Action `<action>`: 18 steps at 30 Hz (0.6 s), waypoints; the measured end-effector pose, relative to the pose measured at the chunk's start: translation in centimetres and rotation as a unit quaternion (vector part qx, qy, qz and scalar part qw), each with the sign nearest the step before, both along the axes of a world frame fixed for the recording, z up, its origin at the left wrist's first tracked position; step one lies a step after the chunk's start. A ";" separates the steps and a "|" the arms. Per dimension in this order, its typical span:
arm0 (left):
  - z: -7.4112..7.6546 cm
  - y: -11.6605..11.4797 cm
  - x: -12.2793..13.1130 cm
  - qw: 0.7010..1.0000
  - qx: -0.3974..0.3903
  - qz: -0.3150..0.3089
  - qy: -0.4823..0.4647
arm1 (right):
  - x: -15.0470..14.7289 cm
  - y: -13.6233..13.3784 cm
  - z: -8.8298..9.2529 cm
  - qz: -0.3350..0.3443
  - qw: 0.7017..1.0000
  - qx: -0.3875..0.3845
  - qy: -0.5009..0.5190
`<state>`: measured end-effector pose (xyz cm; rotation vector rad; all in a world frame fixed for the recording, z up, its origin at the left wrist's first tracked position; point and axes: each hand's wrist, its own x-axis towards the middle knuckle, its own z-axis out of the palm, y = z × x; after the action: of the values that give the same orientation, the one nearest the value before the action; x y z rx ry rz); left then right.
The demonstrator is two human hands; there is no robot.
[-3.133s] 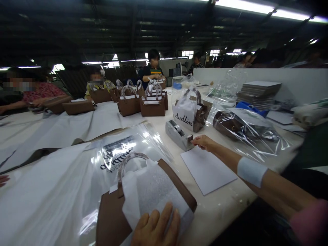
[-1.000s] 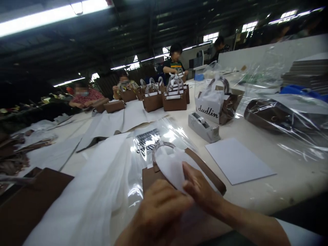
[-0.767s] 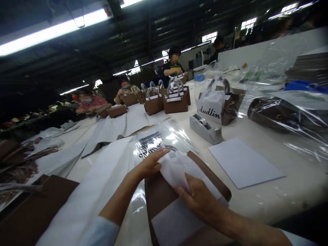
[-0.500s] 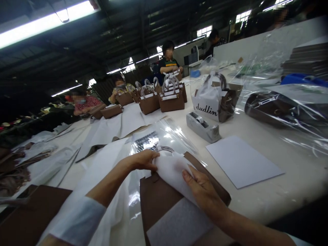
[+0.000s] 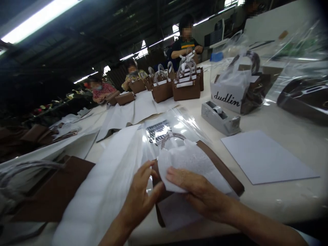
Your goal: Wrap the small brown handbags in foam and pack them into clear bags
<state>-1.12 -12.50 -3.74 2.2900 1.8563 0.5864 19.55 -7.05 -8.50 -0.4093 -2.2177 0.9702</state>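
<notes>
A brown handbag (image 5: 220,164) lies on the table in front of me, its wrapped handle (image 5: 173,136) pointing away. A white sheet of soft wrapping (image 5: 194,157) covers much of its upper part, and a second thin white sheet (image 5: 176,210) lies lower down. My right hand (image 5: 197,186) rests on the upper sheet with its fingers stretched out flat. My left hand (image 5: 142,193) is open at the bag's left edge, thumb and fingers apart, holding nothing. Beyond the handle lies a clear plastic bag (image 5: 179,118) with black print.
A stack of white foam sheets (image 5: 102,174) and another brown bag (image 5: 58,188) are at left. To the right are a tape dispenser (image 5: 220,118), a white board (image 5: 266,157) and a plastic-wrapped bag (image 5: 230,89). Several handbags (image 5: 186,90) stand farther back, near co-workers (image 5: 187,42).
My left hand has let go of the upper white sheet and drawn back toward me. The sheet now lies flatter over the bag under my right hand. The view has shifted left.
</notes>
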 end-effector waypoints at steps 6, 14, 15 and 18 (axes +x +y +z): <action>-1.6 -5.0 2.3 0.999 -0.033 -0.032 -0.005 | 0.5 -0.3 0.4 0.019 1.000 -0.017 0.018; -2.9 -2.5 3.1 0.979 -0.062 0.069 -0.179 | 0.9 -0.6 0.1 0.122 0.981 0.148 -0.017; -3.2 -2.6 3.1 0.974 -0.060 0.090 -0.201 | 0.8 -0.6 -0.1 0.122 0.975 0.186 -0.026; -3.9 -2.7 3.2 0.952 -0.062 0.136 -0.268 | 0.5 -0.6 -0.3 0.121 0.948 0.286 -0.072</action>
<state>2.07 -15.21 -7.59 1.5881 1.8611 0.9788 20.01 -7.69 -8.83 0.0636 -2.5931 0.3762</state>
